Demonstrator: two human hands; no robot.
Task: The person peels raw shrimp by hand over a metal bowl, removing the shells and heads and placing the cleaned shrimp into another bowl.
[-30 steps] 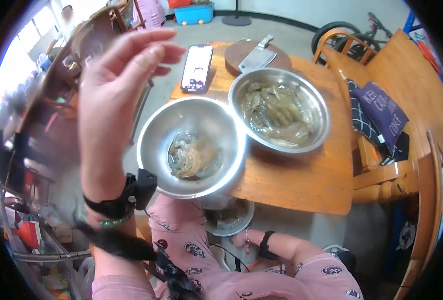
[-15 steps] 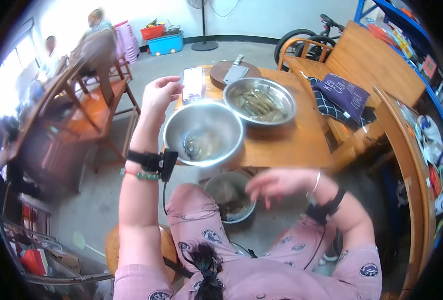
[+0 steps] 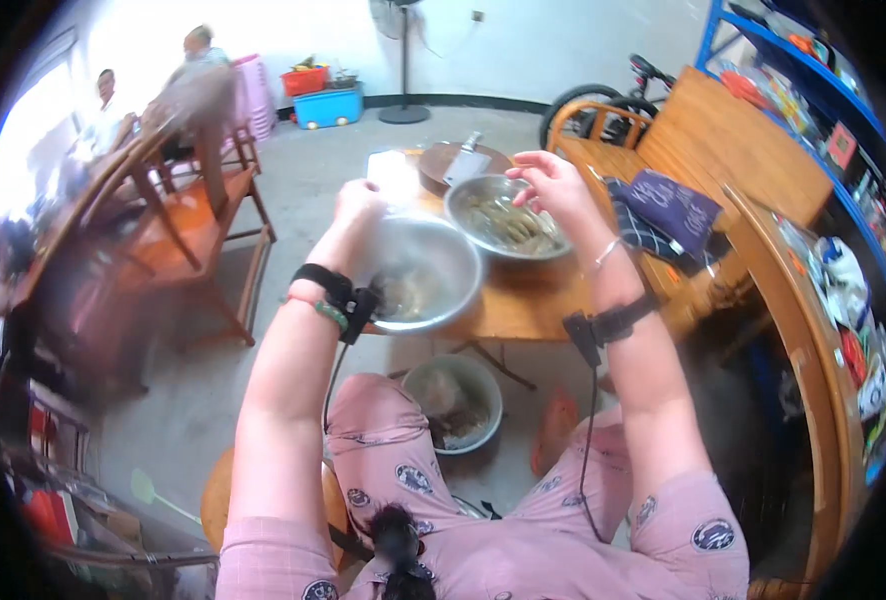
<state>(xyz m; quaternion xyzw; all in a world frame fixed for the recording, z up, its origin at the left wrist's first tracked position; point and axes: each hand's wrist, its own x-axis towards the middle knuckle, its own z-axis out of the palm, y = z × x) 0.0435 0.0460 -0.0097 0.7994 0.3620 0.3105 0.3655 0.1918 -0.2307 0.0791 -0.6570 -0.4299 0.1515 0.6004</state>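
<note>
My left hand (image 3: 361,208) is at the upper left rim of a steel bowl (image 3: 463,262), its fingers curled together; anything between them is hidden. A few pale and dark pieces, blurred, lie in the bottom of that bowl. My right hand (image 3: 555,192) hovers over the right rim of a second steel basin (image 3: 455,222), fingers bent but apart, with nothing visible in them. Greyish-green raw shrimp (image 3: 518,228) sit in this basin in shallow liquid. Both vessels stand on a wooden table (image 3: 533,305).
A cleaver (image 3: 468,163) lies on a round chopping board (image 3: 438,165), beside a bright phone-like slab (image 3: 393,180). Below the table edge, a basin (image 3: 497,408) with scraps stands on the floor. A wooden bench (image 3: 743,140) is at right; people sit at far left.
My right hand has risen from above the floor basin to over the shrimp basin. My left hand has moved slightly down and right, closer to the left bowl, and its fingers look more curled.
</note>
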